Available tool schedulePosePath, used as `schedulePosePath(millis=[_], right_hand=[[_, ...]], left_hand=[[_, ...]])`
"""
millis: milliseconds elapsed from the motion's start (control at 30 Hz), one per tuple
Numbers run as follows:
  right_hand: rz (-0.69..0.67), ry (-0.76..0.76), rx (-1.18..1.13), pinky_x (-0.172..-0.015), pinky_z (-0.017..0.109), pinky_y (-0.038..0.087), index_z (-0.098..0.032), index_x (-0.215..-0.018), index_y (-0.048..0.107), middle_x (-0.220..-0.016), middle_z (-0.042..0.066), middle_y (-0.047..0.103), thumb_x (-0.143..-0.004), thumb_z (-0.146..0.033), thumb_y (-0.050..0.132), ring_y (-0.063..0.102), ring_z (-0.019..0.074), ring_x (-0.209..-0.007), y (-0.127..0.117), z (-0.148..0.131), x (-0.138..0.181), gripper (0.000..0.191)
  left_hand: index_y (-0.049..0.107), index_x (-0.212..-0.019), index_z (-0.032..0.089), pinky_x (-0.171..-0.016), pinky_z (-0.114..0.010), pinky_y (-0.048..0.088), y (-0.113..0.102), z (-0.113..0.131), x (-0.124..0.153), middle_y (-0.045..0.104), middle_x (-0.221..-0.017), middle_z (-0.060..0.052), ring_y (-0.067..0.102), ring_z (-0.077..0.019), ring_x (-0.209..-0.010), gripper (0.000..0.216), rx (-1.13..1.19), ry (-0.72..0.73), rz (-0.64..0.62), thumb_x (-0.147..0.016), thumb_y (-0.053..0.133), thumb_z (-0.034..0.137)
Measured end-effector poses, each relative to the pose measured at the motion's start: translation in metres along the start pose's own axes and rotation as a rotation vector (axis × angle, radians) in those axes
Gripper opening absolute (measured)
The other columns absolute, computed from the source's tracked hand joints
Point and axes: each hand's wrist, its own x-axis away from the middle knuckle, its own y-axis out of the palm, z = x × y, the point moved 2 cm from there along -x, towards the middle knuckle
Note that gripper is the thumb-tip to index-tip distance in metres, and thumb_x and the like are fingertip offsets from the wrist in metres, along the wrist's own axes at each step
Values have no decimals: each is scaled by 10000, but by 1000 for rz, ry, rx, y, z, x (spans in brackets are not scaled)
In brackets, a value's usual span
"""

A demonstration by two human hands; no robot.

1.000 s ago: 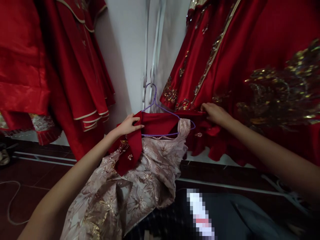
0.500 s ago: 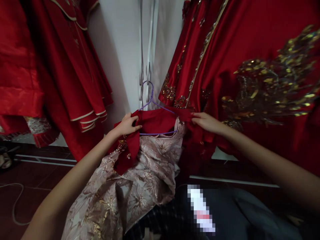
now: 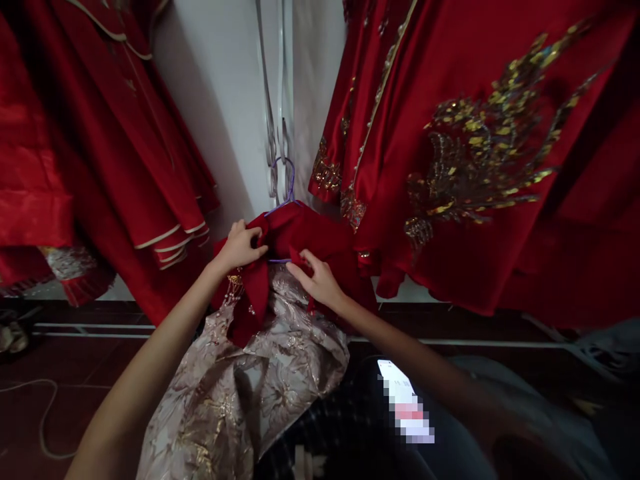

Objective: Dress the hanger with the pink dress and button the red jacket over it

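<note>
A purple wire hanger [image 3: 285, 181] carries a red garment [image 3: 295, 233] draped over a pink and gold brocade dress [image 3: 260, 373]. My left hand [image 3: 240, 245] is closed on the left shoulder of the red garment. My right hand [image 3: 320, 280] pinches the red fabric at the front middle, just under the hanger's bar. The brocade dress hangs down over my lap.
Red embroidered gowns hang on the left [image 3: 100, 133] and on the right [image 3: 475, 153] against a white wall [image 3: 225, 100]. The floor [image 3: 60, 360] is dark red tile with a cord [image 3: 30, 393] on it. A phone [image 3: 400, 400] lies on my lap.
My right hand has moved from the hanger's right end to the front middle of the red garment. The view has shifted upward and left; my left hand keeps its grip.
</note>
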Motion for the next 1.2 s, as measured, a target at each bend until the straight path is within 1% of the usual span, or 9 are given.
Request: schedulePosePath(millis=[67, 133, 233, 400, 500, 667, 800, 1033, 1200], right_hand=[[45, 0, 32, -633, 255, 419, -214, -982, 467, -716, -25, 571, -721, -352, 601, 550, 143, -638, -17, -1, -3, 324], [76, -2, 82, -586, 238, 404, -217, -1062, 432, -710, -37, 555, -699, -317, 610, 520, 122, -577, -31, 1, -7, 416], [63, -48, 126, -553, 220, 383, -218, -948, 488, -757, -19, 543, -693, -226, 555, 488, 104, -576, -41, 6, -14, 264], [29, -36, -50, -549, 208, 368, -220, -812, 445, -678, -38, 481, -664, -183, 521, 458, 104, -585, -42, 11, -19, 171], [103, 12, -194, -552, 215, 365, -221, -785, 439, -657, -37, 456, -690, -204, 488, 463, 112, -586, -30, 10, -17, 109], [108, 5, -291, -580, 233, 385, -222, -745, 473, -668, -25, 473, -707, -208, 472, 475, 124, -604, 10, 2, -9, 41], [133, 35, -418, -638, 236, 416, -226, -796, 490, -749, -18, 509, -699, -195, 533, 507, 129, -685, 18, 4, 0, 111], [70, 115, -529, -757, 267, 449, -226, -889, 540, -864, 12, 578, -712, -225, 572, 555, 147, -827, 5, 19, 7, 180], [103, 74, -490, -749, 271, 459, -231, -887, 547, -871, 16, 585, -726, -217, 569, 565, 146, -822, 5, 21, 8, 163]], left_hand=[[537, -761, 193, -913, -424, 380, -1, 8, 10, 463, -998, -100, 421, -294, -1053, 175, 4, -36, 103, -709, 579, 354], [534, -775, 191, -956, -433, 353, 1, 21, 24, 428, -1146, -114, 381, -308, -1129, 156, 4, -95, 229, -711, 578, 326], [521, -845, 191, -940, -432, 367, 7, 37, 44, 422, -1198, -128, 419, -309, -1119, 179, 31, -220, 341, -712, 582, 293], [456, -1022, 208, -690, -335, 445, 27, 42, 57, 587, -882, -73, 588, -230, -772, 266, 260, -357, 194, -777, 512, 296], [480, -1002, 205, -692, -319, 436, 31, 47, 50, 626, -844, -70, 607, -226, -777, 224, 282, -374, 157, -787, 498, 268], [557, -900, 196, -685, -313, 429, 30, 79, 40, 662, -824, -108, 632, -256, -798, 196, 260, -244, 9, -729, 500, 118], [556, -964, 194, -696, -314, 441, 36, 91, 53, 671, -878, -108, 639, -257, -821, 209, 367, -279, 87, -775, 478, 153], [576, -919, 222, -778, -259, 451, 39, 77, 70, 677, -929, -13, 629, -162, -858, 126, 637, -282, 226, -814, 510, 250], [547, -968, 238, -789, -264, 452, 36, 80, 72, 670, -963, -17, 628, -161, -895, 143, 670, -237, 207, -847, 481, 277]])
